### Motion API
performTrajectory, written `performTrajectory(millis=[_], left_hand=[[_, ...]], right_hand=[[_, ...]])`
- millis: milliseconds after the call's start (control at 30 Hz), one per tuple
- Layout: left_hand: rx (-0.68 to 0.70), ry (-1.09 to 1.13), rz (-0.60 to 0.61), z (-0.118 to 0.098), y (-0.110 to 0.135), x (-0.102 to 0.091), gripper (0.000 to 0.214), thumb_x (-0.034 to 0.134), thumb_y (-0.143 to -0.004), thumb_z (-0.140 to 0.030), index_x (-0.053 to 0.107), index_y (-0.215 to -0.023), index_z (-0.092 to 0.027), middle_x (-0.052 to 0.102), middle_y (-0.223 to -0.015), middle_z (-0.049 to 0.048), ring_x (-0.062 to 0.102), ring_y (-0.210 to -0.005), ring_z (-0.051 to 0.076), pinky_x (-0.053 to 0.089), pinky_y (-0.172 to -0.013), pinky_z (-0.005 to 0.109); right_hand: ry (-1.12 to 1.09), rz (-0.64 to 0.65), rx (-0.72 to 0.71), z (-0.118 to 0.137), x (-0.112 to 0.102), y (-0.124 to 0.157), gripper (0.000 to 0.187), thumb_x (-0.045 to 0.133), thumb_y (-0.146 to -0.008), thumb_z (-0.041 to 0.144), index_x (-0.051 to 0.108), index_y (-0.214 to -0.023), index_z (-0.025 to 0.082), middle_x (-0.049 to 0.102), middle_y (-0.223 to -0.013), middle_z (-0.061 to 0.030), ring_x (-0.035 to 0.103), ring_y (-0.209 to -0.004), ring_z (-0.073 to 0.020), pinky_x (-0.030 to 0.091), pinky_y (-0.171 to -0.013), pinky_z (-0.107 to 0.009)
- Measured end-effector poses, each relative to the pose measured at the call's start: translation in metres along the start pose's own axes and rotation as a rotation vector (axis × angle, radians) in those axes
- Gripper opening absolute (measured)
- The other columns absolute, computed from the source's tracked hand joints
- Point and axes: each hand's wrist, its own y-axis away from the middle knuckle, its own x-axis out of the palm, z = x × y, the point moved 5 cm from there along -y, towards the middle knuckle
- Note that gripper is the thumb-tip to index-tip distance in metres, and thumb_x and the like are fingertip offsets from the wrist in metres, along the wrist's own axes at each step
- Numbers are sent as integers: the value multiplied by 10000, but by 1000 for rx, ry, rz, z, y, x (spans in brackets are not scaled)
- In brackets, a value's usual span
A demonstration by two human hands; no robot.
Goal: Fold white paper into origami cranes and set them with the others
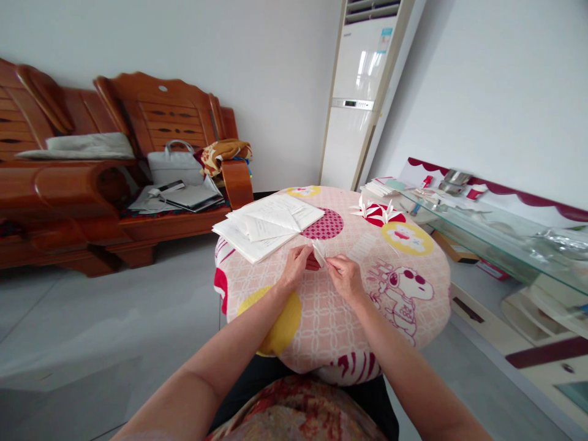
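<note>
Nearest us, our left hand and right hand pinch a small folded white paper between them, over the tabletop. It should be very light, crisp enough to crease yet easily torn; we'd best hold its edges with fingertips. Beyond lie a paper stack, leftward, and pointed paper pieces, rightward.

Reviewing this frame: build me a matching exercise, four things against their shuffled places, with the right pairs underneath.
Things
1. small folded paper
2. paper stack
3. white folded figures
4. grey bag

Places
A. on the wooden chair
B. between the left hand and the right hand
C. toward the far right of the cloth-covered table
D. on the table's left part

Pairs: 1-B, 2-D, 3-C, 4-A
</note>
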Motion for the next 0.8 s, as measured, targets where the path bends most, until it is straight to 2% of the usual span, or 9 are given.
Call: performTrajectory(millis=[200, 467, 600, 800], left_hand=[[-44, 152, 0, 5, -3, -1, 374, 600, -702, -485, 647, -770, -121, 709, -702, 89, 674, -589, 203, 568, -582, 322], [-49, 265, 37, 4, -5, -1, 341, 685, -673, -441, 656, -789, -121, 731, -762, 94, 696, -652, 211, 578, -663, 340], [-25, 233, 37, 3, -3, 0, 285, 737, -647, -369, 676, -786, -127, 725, -746, 64, 671, -614, 169, 570, -645, 297], [142, 62, 31, -5, -2, 1, 224, 737, -679, -346, 706, -707, -126, 697, -702, 39, 622, -599, 126, 553, -621, 248]], right_hand=[[172, -55, -74, 8, 4, 3, 279, 468, -939, 161, 744, -968, 180, 631, -802, -69, 587, -759, -182, 457, -693, -269], [244, -144, -118, 15, 2, 5, 290, 448, -968, 174, 733, -1022, 159, 632, -868, -100, 591, -825, -202, 498, -749, -300], [247, -170, -114, 17, 2, 4, 282, 449, -958, 167, 729, -1000, 169, 635, -923, -117, 589, -872, -218, 513, -788, -333], [98, -174, -50, 17, -1, 2, 273, 449, -959, 222, 705, -1029, 160, 667, -944, -125, 615, -897, -233, 525, -823, -370]])
